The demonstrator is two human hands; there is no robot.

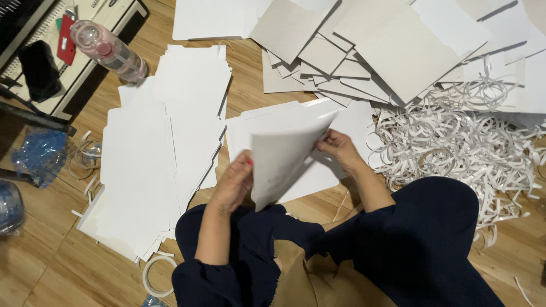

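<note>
1. Held up between both hands at the middle of the frame, the white card sheet (pixel 282 162) stands tilted on edge, its long axis running from lower left to upper right, above a flat white sheet (pixel 318 170) on the floor.
2. At the lower left edge of the card, the left hand (pixel 234 183) closes on it, thumb in front and fingers hidden behind, so it pinches the card rather than lying spread.
3. At the upper right edge, the right hand (pixel 339 149) pinches the card with its fingertips; the rest of its fingers curl under and cannot be read fully. Both hands touch the card, neither nearer than the other.
4. Left of the hands lies a broad stack of white cut sheets (pixel 165 142) on the wooden floor (pixel 45 267).
5. Across the top of the frame, grey-white boards (pixel 364 51) overlap loosely.
6. To the right, a tangle of white paper strips (pixel 466 142) spreads beside the dark blue trousers (pixel 409 239).
7. In the upper left lies a pink bottle (pixel 108 51); a roll of tape (pixel 158 276) sits at the bottom edge.
</note>
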